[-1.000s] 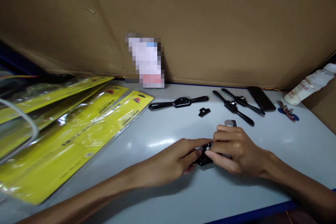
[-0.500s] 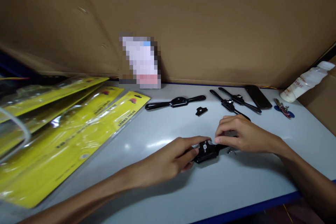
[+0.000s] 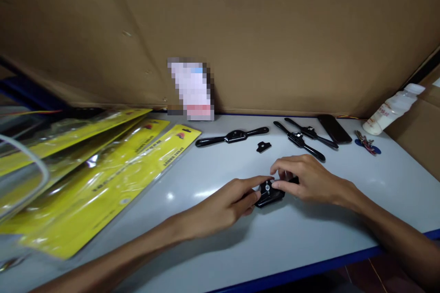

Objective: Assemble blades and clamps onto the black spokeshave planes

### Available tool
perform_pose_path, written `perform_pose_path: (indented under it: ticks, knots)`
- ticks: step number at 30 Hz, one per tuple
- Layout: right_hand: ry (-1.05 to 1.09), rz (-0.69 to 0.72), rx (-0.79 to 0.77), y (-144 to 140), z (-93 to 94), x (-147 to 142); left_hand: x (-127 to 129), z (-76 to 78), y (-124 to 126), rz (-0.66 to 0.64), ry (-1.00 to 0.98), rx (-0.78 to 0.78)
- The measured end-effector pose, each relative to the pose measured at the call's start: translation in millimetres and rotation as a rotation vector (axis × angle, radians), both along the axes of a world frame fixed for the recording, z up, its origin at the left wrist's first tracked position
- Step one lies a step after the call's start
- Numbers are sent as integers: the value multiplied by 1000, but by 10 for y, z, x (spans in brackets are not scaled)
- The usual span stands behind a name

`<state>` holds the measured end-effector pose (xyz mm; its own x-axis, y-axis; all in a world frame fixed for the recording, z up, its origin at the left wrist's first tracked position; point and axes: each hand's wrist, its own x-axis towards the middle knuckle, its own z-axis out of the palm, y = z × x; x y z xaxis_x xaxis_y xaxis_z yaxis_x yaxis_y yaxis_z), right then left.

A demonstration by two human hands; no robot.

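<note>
Both hands are pinching a black spokeshave [image 3: 270, 193] lying on the desk [image 3: 309, 242]: left hand [image 3: 228, 201] steadying, right hand [image 3: 304, 178] apparently working its small screw, which could slip and roll away.

Two bare forearms in view, entering from the lower edge. No sleeves visible up to the frame border on either arm. Left hand [image 3: 228, 201]: no glove, no ring, no watch or band at the wrist. Right hand [image 3: 309, 181]: likewise bare, no jewellery, no wrist strap. Nails short, as far as the blur allows. Nothing else of the body is seen.
</note>
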<state>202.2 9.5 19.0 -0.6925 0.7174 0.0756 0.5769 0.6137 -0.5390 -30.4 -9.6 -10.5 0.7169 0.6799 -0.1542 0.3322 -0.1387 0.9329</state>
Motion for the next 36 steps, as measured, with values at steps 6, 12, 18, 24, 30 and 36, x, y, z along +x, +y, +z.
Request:
perform_pose_path:
  ticks: [6, 12, 18, 24, 30, 36]
  knots:
    - [152, 159, 235, -41, -81, -25, 7, 6, 6, -36, 29, 27]
    - [123, 182, 317, -61, -113, -52, 19, 84, 8, -62, 64, 92]
    - [135, 172, 252, -93, -69, -61, 16, 91, -17, -61, 95, 181]
    - [25, -24, -92, -5, 102, 37, 0, 83, -27, -49, 145, 130]
    - [-40, 6, -565, 89, 137, 97, 13, 94, -39, -52, 152, 119]
    - [-38, 42, -702, 38, 83, 19, 13, 56, -49, -37, 228, 151]
